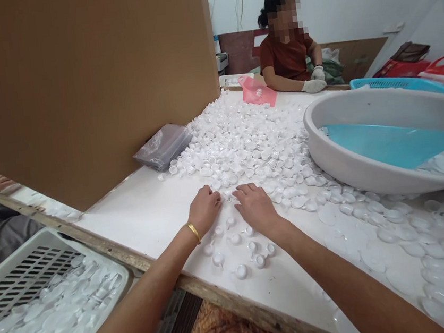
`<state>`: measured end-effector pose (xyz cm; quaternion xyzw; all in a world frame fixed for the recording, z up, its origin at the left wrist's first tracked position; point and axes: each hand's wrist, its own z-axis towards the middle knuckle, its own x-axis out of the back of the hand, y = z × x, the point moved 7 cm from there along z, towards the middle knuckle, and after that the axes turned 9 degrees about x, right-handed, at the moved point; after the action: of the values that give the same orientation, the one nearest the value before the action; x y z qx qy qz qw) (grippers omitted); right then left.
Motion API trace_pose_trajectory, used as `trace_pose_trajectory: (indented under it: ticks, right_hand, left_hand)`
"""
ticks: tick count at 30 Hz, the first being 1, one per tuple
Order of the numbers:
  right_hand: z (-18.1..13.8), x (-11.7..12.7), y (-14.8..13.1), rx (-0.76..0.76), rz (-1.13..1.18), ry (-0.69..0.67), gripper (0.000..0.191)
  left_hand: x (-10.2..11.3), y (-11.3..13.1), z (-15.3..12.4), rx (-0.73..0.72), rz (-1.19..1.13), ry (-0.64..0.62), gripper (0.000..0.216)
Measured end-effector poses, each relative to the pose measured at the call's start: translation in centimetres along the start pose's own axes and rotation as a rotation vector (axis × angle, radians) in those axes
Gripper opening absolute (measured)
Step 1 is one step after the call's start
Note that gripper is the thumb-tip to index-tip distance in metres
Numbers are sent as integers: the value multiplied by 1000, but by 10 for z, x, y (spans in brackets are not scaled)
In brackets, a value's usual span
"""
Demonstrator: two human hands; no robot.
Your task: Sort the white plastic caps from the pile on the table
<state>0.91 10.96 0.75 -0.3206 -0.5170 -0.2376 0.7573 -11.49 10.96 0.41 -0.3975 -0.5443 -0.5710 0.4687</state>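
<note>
On the white table, a heap of small white plastic cup-shaped pieces (244, 148) spreads in front of my hands. My left hand (206, 207) is at the heap's near edge, its fingers curled in. Whether a piece is between those fingertips is hidden. Just to its right, my right hand (256, 205) reaches to the same edge, thumb apart from the bent fingers, and no held piece shows. Several loose white cup-shaped pieces (241, 271) lie between my forearms, nearer the table's front edge.
A large cardboard sheet (88, 85) stands at left, beside a plastic-wrapped packet (163, 146). A grey tub (366, 168) with a blue sheet-like piece (396, 144) sits at right. Flat white pieces (435, 249) lie before it; a white basket (54, 239) is lower left. A gloved co-worker (287, 57) sits opposite.
</note>
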Motion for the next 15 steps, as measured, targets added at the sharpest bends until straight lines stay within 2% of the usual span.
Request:
trace_pose_trajectory:
  ticks: [3,6,8,10,12,15]
  right_hand:
    - [7,-6,5,-19,7,-13,17]
    - [-4,-9,15,-122,189,-27,15]
    - [-14,-14,24,-240,368,-81,18]
    - [-20,-21,31,-324,486,-156,21]
    - [-20,-26,35,-354,516,-213,22]
    - [-16,-32,39,-381,511,-247,22]
  left_hand:
    - [3,-12,-5,89,-109,-76,23]
    - [-1,-40,-23,255,-240,-311,28]
    - [-2,-56,-34,311,-242,-416,27]
    - [0,-66,-37,309,-169,-417,25]
    - [3,-67,-34,293,-75,-352,20]
    - [3,-50,-23,244,-38,-230,18]
